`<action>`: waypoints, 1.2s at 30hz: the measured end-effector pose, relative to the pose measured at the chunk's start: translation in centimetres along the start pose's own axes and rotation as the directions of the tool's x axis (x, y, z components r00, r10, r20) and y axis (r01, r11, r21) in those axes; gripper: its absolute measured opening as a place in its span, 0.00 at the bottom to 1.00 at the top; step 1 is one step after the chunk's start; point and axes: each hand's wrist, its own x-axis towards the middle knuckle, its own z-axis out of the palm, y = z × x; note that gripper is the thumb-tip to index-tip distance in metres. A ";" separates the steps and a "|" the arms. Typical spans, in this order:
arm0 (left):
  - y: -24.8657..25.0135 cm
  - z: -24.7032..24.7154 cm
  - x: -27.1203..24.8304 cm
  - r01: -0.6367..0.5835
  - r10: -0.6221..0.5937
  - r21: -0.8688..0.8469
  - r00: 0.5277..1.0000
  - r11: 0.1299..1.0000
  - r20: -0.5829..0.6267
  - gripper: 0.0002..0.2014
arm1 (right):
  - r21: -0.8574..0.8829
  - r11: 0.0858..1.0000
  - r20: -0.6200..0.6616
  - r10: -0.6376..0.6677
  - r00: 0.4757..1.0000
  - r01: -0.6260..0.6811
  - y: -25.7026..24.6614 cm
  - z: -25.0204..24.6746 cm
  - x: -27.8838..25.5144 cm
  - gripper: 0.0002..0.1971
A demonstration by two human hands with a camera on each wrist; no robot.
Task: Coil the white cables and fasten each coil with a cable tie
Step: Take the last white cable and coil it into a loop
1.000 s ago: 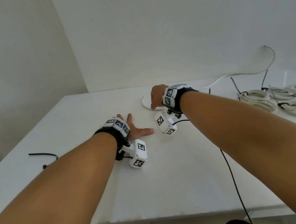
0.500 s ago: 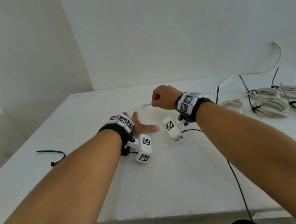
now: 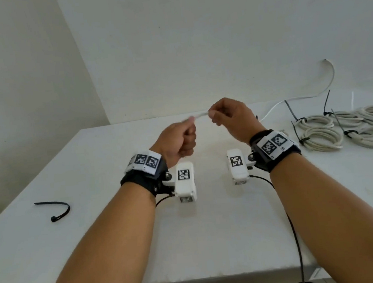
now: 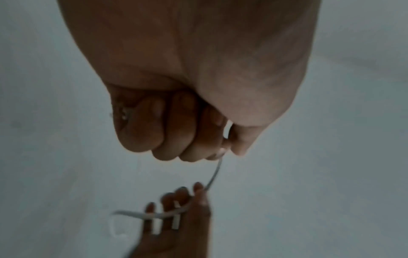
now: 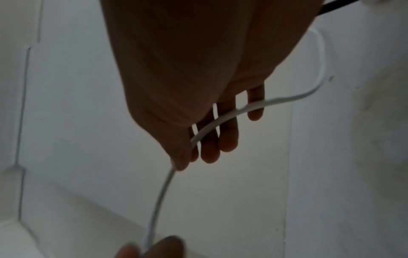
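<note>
Two hands meet above the white surface (image 3: 123,250) in your head view, with a short white cable (image 3: 200,116) stretched between them. Only your wrist views show the grips: your left hand (image 4: 187,104) is balled into a fist, pinching the cable (image 4: 215,172) between thumb and forefinger, while your right hand (image 5: 198,104) pinches it at the thumb tip and lets it run across the loosely extended fingers (image 5: 228,137). Your right wrist view alone shows the cable (image 5: 287,99) curving on past the little finger. Your head view alone shows the finished coils (image 3: 321,136) lying tied at the far right of the surface, a black cable tie (image 3: 55,206) lying apart on the left, and the cable trailing right and up the wall. Half a second ago your left hand lay flat on the surface and your right fist held the cable low; now both are raised and gripping it.
</note>
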 end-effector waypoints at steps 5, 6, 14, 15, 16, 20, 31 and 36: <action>1.8 1.2 0.1 -0.116 0.194 -0.676 0.980 0.727 0.041 0.10 | 0.145 0.987 -0.194 0.094 0.976 -0.066 1.9 0.0 -0.4 0.03; 1.6 1.3 0.1 -0.130 0.233 -0.732 0.972 0.669 0.040 0.08 | 0.135 0.989 -0.200 0.093 0.975 -0.067 1.9 0.3 -0.6 0.03; -0.8 -0.1 0.9 -0.242 0.188 -0.676 0.970 0.696 -0.154 0.17 | -0.251 0.968 0.349 0.115 0.930 -0.025 0.8 3.2 -1.9 0.06; -0.8 -0.2 1.0 -0.274 0.177 -0.579 0.959 0.768 -0.219 0.18 | -0.254 0.967 0.383 0.115 0.917 -0.015 0.4 3.3 -2.0 0.06; -1.0 -0.3 1.0 -0.299 0.181 -0.427 0.938 0.853 -0.295 0.19 | -0.268 0.963 0.396 0.110 0.911 0.000 0.0 3.4 -2.1 0.06; -1.3 -0.5 0.9 -0.346 0.255 -0.136 0.858 0.928 -0.446 0.19 | -0.328 0.943 0.409 0.094 0.907 0.050 -1.3 2.4 -2.4 0.09; -1.3 -2.2 -0.2 0.060 0.239 0.633 0.896 0.772 -0.375 0.13 | -0.321 0.932 0.515 0.020 0.857 0.170 -4.9 1.9 -2.8 0.09; -2.3 -1.5 -1.4 0.117 -0.083 0.530 0.993 0.840 -0.088 0.21 | -0.163 0.960 0.318 -0.166 0.934 0.226 -3.0 2.4 -3.6 0.02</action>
